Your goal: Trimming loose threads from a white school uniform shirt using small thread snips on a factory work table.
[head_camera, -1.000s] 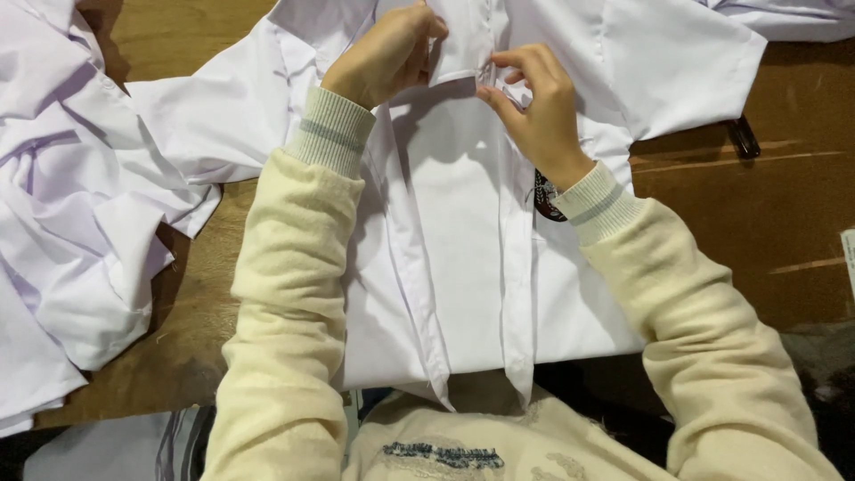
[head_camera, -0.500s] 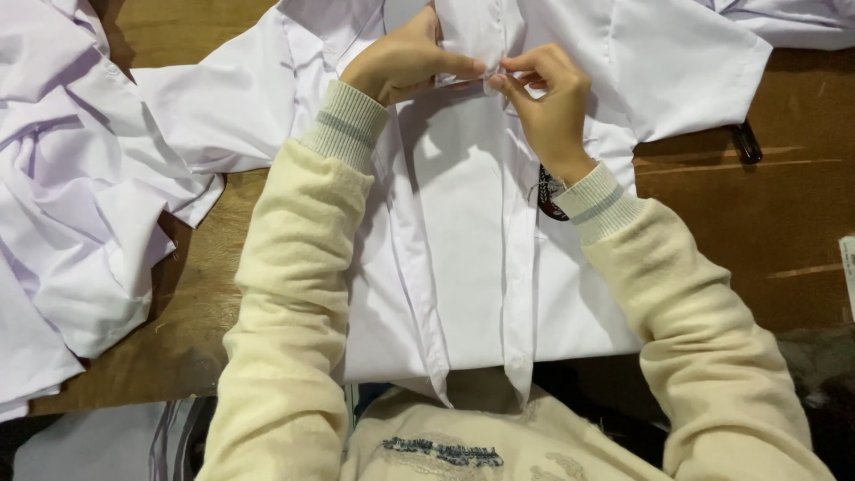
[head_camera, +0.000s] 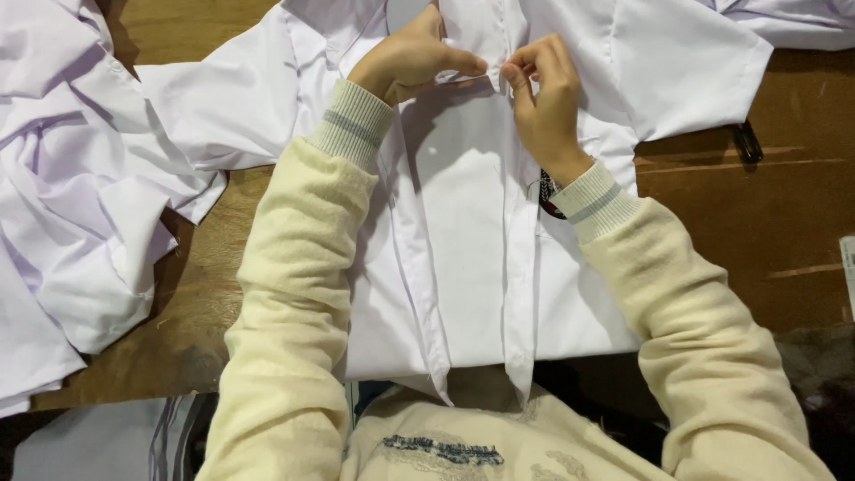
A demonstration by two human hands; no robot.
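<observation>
Since the earlier frames both hands have drawn together at the shirt front; the gap seen between them a second ago has closed, and the fingertips now nearly meet.

Left to right: a heap of crumpled white garments (head_camera: pixel 71 196) lies along the left edge of the wooden table (head_camera: pixel 757 240). The white short-sleeved shirt (head_camera: pixel 463 267) lies front-up at the table's middle, its long axis running from the near edge, where the hem overhangs, to the far edge, where the collar end leaves the frame. The left hand (head_camera: pixel 405 62) is closed in a pinch, thumb and forefinger gripping the left side of the button placket (head_camera: pixel 519 294). The right hand (head_camera: pixel 543 98) is likewise pinched shut on the placket's right side, fingers curled. The grip point lies high on the shirt, toward the far edge, both hands equally near it. A small dark object (head_camera: pixel 746 141) rests by the right sleeve; its kind cannot be told.
</observation>
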